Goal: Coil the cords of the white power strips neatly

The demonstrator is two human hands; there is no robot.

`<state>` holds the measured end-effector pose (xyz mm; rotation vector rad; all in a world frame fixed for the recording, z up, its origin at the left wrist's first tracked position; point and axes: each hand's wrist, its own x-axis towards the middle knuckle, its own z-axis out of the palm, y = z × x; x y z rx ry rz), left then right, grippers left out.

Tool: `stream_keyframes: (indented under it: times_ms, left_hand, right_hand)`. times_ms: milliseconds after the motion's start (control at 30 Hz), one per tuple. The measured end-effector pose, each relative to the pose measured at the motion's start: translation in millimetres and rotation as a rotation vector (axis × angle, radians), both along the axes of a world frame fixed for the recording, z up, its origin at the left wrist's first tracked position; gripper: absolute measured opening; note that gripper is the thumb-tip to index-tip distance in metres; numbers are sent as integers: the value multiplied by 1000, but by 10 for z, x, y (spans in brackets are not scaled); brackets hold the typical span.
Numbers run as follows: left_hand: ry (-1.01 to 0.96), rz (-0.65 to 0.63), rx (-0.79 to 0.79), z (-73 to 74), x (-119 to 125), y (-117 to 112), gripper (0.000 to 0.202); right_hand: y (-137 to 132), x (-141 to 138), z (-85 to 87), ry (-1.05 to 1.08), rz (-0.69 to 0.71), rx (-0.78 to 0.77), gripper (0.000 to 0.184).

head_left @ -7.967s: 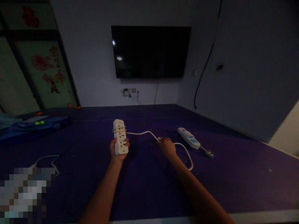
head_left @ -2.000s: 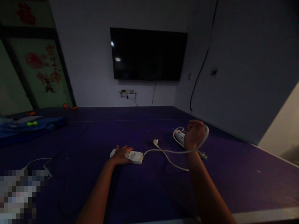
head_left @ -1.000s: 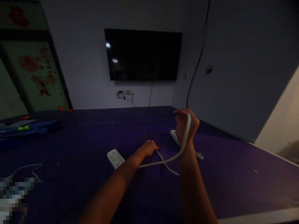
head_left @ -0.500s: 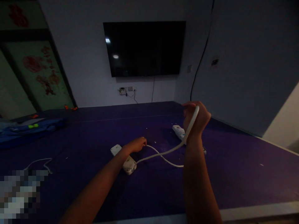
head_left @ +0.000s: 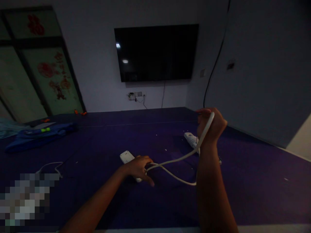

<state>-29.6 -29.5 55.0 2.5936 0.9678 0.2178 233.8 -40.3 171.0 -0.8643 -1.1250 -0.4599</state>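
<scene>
A white power strip [head_left: 126, 156] lies on the purple surface, its near end partly covered by my left hand [head_left: 139, 167]. That hand reaches over the strip where its cord comes out, thumb stretched away from the fingers, fingertips by the cord. The white power cord [head_left: 178, 159] runs from the strip up to my right hand [head_left: 212, 124], which is raised and closed around it. Another stretch of the cord loops low and passes behind my right forearm. Beyond, a second white strip with cord wound round it [head_left: 191, 139] is partly hidden by my right hand.
Blue clothing [head_left: 41, 136] lies at the left, with orange objects [head_left: 84, 113] near the door. A thin white cable [head_left: 50, 163] lies at the lower left beside a blurred-out patch. A television [head_left: 156, 53] hangs above wall sockets [head_left: 137, 94]. Small white scraps dot the purple surface.
My left hand has come back toward me, from the loose cord onto the near end of the strip, and its thumb has spread. My right hand still holds the cord. The view has shifted slightly.
</scene>
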Motion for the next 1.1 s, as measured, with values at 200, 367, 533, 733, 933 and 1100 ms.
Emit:
stream_keyframes:
  times_ms: [200,367,533,733,933,1100]
  left_hand:
    - [40,22,26,-143,-6,26,41]
    - [17,105,53,-165,54,9,23]
    - [-48,288,131,-148,150,137,17]
    - [-152,537,211,25,101,533,24]
    - [-221,704,205,162,17,867,20]
    - [-248,818,210,210,-120,1005,15]
  right_hand:
    - [-19,-35,16,11,-13,-27,48]
    - [-51,-63,37,5,13,-20,48]
    - [-39,10,30,29,76,-47,40]
    - [3,147,31,-26,79,-167,29]
    - [54,260,-31,-62,-16,-375,30]
    - [119,438,-129,-116,-42,-487,31]
